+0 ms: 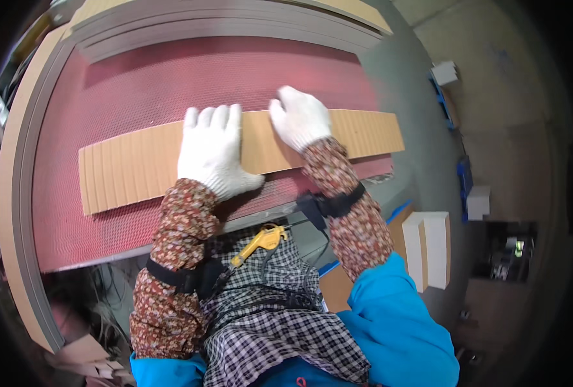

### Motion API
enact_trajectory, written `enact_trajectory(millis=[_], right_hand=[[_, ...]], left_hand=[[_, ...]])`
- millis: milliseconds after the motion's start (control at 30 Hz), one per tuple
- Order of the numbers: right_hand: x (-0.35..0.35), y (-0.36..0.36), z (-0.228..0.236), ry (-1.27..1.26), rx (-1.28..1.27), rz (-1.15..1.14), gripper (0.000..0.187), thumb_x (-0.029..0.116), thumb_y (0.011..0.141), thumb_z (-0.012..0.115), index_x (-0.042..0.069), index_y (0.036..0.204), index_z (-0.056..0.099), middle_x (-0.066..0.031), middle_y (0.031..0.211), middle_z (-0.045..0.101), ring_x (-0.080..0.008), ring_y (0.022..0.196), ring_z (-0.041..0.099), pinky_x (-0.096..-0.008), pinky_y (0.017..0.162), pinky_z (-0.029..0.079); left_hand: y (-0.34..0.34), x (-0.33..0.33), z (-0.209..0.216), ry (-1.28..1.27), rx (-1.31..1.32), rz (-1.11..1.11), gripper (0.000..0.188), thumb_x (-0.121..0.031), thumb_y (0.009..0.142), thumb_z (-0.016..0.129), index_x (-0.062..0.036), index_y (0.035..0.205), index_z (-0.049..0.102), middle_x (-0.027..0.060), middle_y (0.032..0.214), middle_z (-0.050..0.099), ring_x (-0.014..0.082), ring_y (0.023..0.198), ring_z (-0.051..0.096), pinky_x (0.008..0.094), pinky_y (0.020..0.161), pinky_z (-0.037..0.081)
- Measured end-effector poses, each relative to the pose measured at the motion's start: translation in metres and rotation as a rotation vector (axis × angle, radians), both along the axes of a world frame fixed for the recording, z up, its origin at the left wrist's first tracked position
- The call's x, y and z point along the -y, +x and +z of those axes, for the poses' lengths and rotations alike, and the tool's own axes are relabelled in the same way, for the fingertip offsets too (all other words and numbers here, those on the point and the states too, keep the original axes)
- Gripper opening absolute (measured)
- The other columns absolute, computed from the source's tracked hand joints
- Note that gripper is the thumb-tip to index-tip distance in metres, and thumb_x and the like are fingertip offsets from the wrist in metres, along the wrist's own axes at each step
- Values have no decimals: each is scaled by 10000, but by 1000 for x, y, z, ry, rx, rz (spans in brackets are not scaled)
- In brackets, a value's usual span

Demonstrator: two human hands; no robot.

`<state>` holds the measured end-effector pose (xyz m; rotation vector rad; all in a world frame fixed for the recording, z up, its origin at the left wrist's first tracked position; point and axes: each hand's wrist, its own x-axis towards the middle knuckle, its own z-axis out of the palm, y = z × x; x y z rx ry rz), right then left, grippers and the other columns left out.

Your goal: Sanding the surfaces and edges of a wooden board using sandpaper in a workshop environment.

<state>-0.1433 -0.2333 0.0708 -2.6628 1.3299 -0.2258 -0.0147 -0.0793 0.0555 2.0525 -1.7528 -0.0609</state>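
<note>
A long strip of corrugated cardboard lies across the red textured tabletop. Flat on its left half rests my left hand in a white knit glove, fingers stretched out and thumb spread to the right. My right hand, gloved the same way, is over the strip's right half near its far edge. Its fingers are curled in and slightly blurred; what they hold, if anything, is hidden. A yellow cutter-like tool hangs against my checked apron, below the table's front edge.
Grey-edged stacked boards line the table's far side, and a similar long board runs down its left. Cardboard scraps lie at the lower left. White folded pieces stand at right, beside a blue edge. Blue pallets sit farther off on the floor.
</note>
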Motion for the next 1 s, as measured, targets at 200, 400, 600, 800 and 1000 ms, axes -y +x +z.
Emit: enact_trajectory(millis=[200,400,600,800,1000], right_hand=[[-7,-8,-1,54,-26,-34,329,322,1058,539,34,1104,689,-237,1005,768,-423,951,754,-544,881,591],[-79,-69,-17,-44,149,57,209,290,1042,594,90,1041,657,-179,923,759,-401,844,746,-525,754,590],[-116,-107,-31,-1,98,109,193,260,1014,670,71,978,658,-171,803,717,-389,724,729,-507,646,583],[-116,-84,-14,-28,294,24,167,189,1001,706,41,956,642,-203,824,704,-421,749,716,-495,646,566],[-114,-79,-19,-35,228,15,183,213,1010,698,44,975,639,-206,860,710,-423,753,715,-502,660,568]], left_hand=[[-4,5,-16,-41,73,-4,1096,-490,572,878,63,1443,507,199,1315,603,378,1318,544,541,1230,314],[2,-5,-1,-55,32,25,1049,-498,581,875,69,1397,539,175,1243,629,339,1258,575,527,1191,341],[-1,1,-7,49,27,-4,1163,-568,594,871,91,1474,491,214,1326,605,374,1321,552,530,1222,322],[1,-1,-11,39,40,3,1158,-567,600,865,94,1472,487,217,1309,607,371,1296,564,524,1209,334],[2,1,-11,28,24,2,1137,-563,596,868,90,1450,499,216,1295,607,372,1285,564,527,1209,330]])
